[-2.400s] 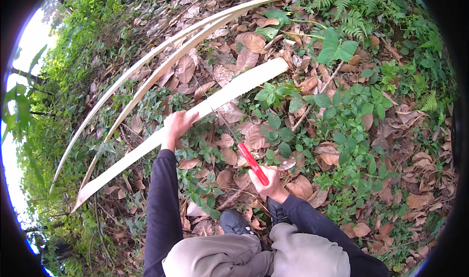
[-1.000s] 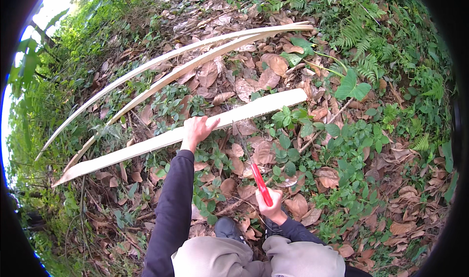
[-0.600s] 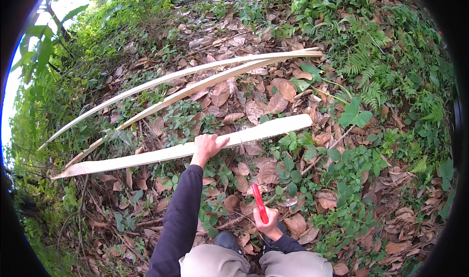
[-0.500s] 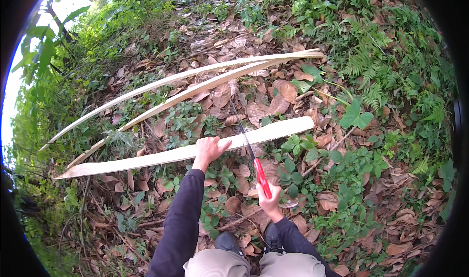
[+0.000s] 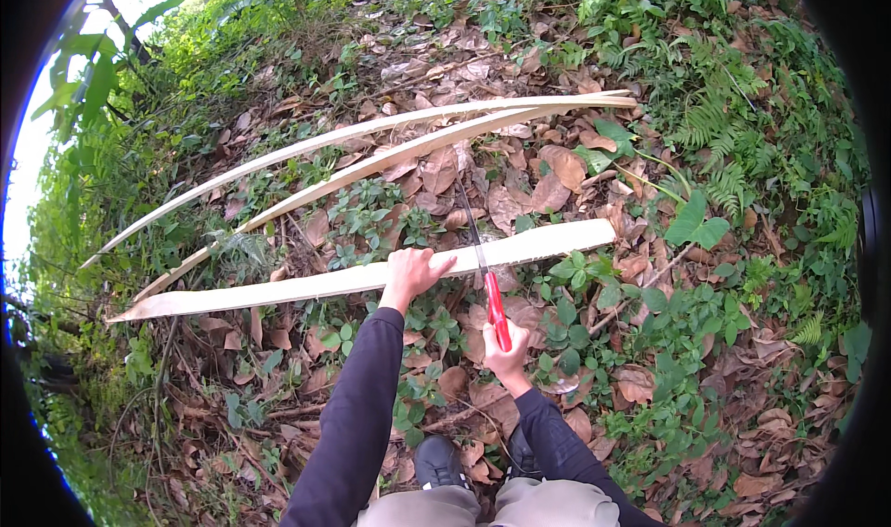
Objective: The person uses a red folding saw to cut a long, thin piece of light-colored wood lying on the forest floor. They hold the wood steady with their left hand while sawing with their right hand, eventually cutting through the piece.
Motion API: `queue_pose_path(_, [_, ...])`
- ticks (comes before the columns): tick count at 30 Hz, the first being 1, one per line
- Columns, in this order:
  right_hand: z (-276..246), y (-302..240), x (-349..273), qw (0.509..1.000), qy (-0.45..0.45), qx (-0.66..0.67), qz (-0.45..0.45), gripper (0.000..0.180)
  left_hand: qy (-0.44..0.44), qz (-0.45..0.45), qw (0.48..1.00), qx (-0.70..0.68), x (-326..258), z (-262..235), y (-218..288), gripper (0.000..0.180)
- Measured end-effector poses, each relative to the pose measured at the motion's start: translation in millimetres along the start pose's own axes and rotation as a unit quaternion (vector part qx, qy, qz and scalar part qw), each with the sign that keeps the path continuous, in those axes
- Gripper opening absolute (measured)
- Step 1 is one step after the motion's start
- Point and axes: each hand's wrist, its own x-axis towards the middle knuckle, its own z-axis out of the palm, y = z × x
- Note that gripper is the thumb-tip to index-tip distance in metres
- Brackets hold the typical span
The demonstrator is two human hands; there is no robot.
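Note:
A long pale wooden plank (image 5: pixel 548 241) lies slantwise across the ground before me, tapering to a point at its left end. My left hand (image 5: pixel 412 273) grips the plank left of the cut line, thumb stretched along its face. In my right hand (image 5: pixel 507 349) is the red handle of a hand saw (image 5: pixel 497 309), fingers wrapped round it. Its thin dark blade crosses the plank a little right of my left thumb, tip pointing away from me. How deep the teeth sit in the wood, I cannot tell.
Two long, curved wooden strips (image 5: pixel 371 130) lie beyond the plank, meeting at their right ends. Brown dry leaves (image 5: pixel 566 167) and low green plants (image 5: pixel 691 221) cover the ground. My shoes (image 5: pixel 440 462) are at the lower edge. Leafy branches (image 5: pixel 93 81) hang at far left.
My right hand has pushed the saw forward, bringing its red handle close to the plank's near edge. My left hand keeps its place on the plank. The whole view has shifted slightly.

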Motion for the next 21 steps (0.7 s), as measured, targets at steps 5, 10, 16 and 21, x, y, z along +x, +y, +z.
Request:
queue_pose_path(5, [-5,-2,1,1.0,-0.005,-0.008,-0.019,0.023,-0.011,0.003,1.0,0.008,0,2,-5,0.074])
queue_pose_path(10, [-21,-14,-32,0.999,-0.015,-0.034,-0.029,0.025,-0.023,-0.014,1.0,0.012,3,1,-3,0.076])
queue_pose_path(16, [-14,-17,-21,0.999,-0.033,-0.02,-0.029,0.023,0.006,-0.003,1.0,0.004,0,3,-4,0.076])
queue_pose_path(21, [-36,-3,9,0.993,-0.052,0.093,0.057,0.025,0.002,-0.005,1.0,0.015,-1,4,-11,0.077])
